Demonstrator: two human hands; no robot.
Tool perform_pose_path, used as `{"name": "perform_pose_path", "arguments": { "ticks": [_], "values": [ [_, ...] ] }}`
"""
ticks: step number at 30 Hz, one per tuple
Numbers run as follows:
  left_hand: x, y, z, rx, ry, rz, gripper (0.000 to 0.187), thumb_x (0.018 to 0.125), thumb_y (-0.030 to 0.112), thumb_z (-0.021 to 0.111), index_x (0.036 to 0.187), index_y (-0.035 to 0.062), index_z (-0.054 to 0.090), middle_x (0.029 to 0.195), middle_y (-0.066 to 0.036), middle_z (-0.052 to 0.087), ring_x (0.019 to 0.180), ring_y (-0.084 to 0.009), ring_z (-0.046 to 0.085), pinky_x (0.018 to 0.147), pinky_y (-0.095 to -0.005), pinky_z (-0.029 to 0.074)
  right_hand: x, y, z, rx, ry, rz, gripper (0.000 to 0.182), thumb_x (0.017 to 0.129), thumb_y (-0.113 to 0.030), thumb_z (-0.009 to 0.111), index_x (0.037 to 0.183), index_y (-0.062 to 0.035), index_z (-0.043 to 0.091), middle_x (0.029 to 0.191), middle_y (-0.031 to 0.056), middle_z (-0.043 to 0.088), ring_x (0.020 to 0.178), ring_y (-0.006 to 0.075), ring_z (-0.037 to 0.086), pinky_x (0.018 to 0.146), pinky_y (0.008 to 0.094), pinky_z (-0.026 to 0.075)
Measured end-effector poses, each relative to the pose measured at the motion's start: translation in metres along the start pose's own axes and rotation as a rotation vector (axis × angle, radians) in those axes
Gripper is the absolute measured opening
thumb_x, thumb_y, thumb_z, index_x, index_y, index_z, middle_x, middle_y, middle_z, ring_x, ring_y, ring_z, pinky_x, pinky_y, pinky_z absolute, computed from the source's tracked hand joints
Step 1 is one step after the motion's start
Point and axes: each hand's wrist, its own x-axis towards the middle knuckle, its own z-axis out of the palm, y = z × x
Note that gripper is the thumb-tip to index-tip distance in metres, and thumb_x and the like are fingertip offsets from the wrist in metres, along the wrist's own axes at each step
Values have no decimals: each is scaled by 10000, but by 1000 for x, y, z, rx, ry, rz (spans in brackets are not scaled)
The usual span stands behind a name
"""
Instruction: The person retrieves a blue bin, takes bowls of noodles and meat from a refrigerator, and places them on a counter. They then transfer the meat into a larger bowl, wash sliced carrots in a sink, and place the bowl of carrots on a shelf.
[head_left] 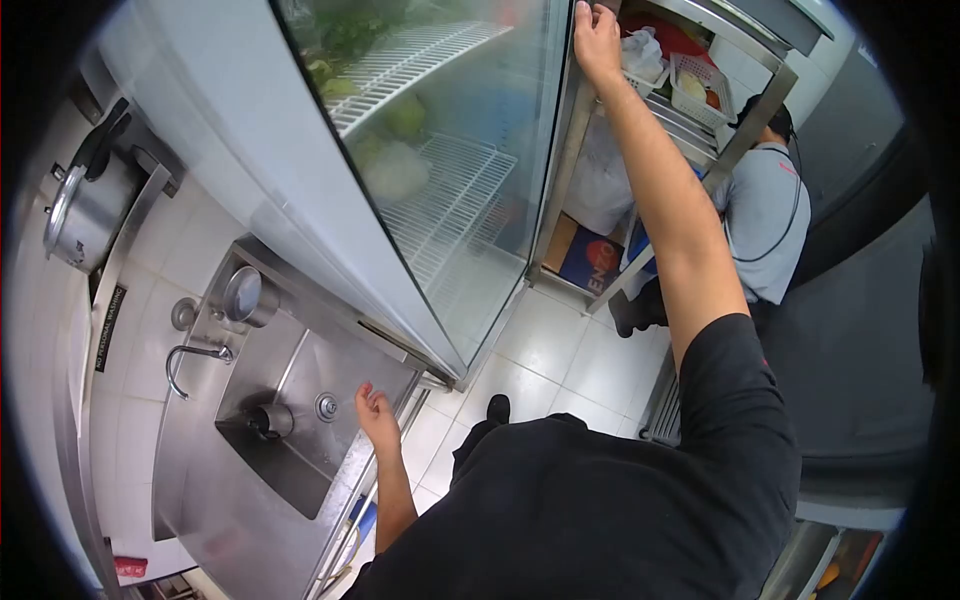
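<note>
Right hand (pixel 598 45): raised at the edge of the glass-fronted refrigerator (pixel 500 240); whether its grip is closed on that edge, I cannot tell.
Left hand (pixel 378 420): grip loosely open and empty, near the front rim of the steel sink desk (pixel 235 500).
Refrigerator: between sink desk and storage rack (pixel 745 140), with green produce (pixel 405 118) inside (seen through the glass).
Sink basin (pixel 345 375): a metal vessel (pixel 272 421) inside.
Rack: carries white plastic baskets (pixel 700 106).
Co-worker (pixel 768 220): low down, beyond the rack.
</note>
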Motion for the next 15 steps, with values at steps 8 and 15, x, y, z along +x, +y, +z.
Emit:
{"name": "perform_pose_path", "arguments": {
  "ticks": [8,15],
  "values": [
    [-26,25,-10,123,205,65,408,983,91,591,1368,-21,516,1356,-157,573,1079,-195,604,961,-333,476,29,31,24,448,-367,277,875,1014,-685,349,1287,101,618,1264,240,653,1194,329,583,1043,413,427],
    [-156,58,-6,77,470,-153,417,998,150,598,1385,19,512,1374,-129,567,993,-156,619,868,-316,508,30,36,19,599,-438,143,848,1017,-675,388,1283,95,627,1238,211,672,1152,299,606,988,400,460]
  ]
}}
